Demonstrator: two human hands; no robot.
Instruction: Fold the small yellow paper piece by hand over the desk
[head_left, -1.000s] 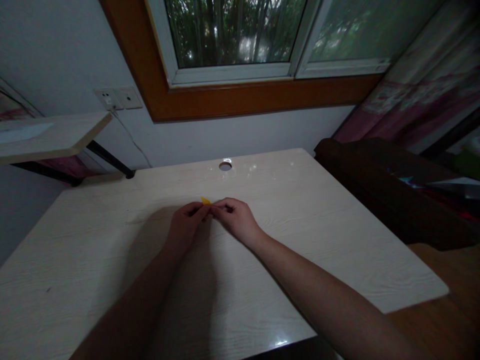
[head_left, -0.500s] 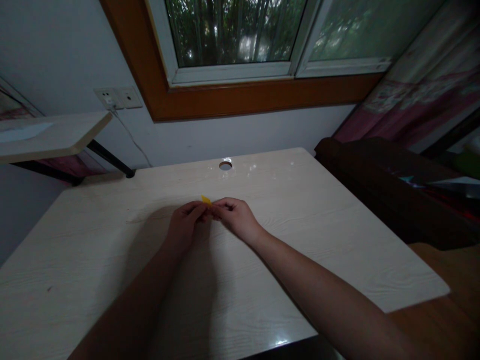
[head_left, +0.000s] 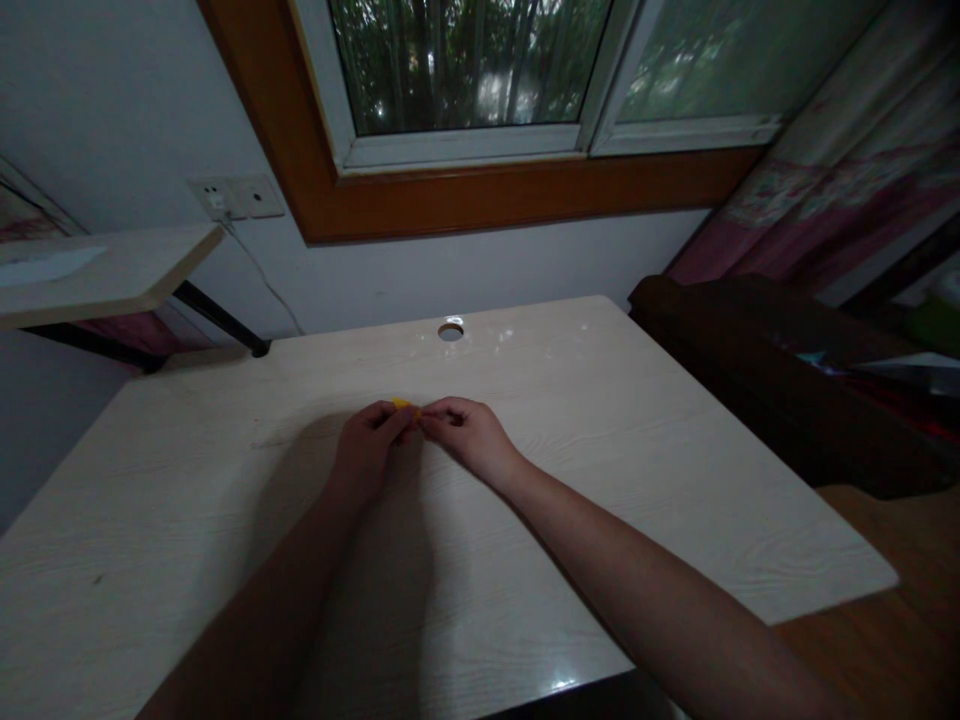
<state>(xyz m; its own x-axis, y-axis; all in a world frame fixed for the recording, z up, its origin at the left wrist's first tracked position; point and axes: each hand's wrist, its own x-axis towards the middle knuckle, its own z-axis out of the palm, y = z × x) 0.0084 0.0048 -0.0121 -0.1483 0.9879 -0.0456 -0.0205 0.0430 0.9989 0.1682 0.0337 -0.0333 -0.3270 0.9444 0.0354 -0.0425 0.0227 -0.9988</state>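
Note:
Over the pale wood-grain desk [head_left: 570,400], my left hand [head_left: 369,437] and my right hand [head_left: 469,432] meet at their fingertips. Between them is a small yellow piece [head_left: 401,403], thin and flat like folded paper; its exact kind cannot be made out. My left thumb and fingers pinch it, and most of it is hidden behind them. The thumb and index finger of my right hand are closed on its right end, where a bit of yellow shows.
A round cable hole [head_left: 451,331] lies beyond my hands near the desk's back edge. At the left stands a raised shelf [head_left: 112,275] on black legs. A dark brown piece of furniture [head_left: 720,370] borders the desk on the right. A white cable hangs from the wall socket [head_left: 217,197].
The yellow piece's upper tip has tipped left and lower, so less of it stands above my fingers. Both hands stay in nearly the same place.

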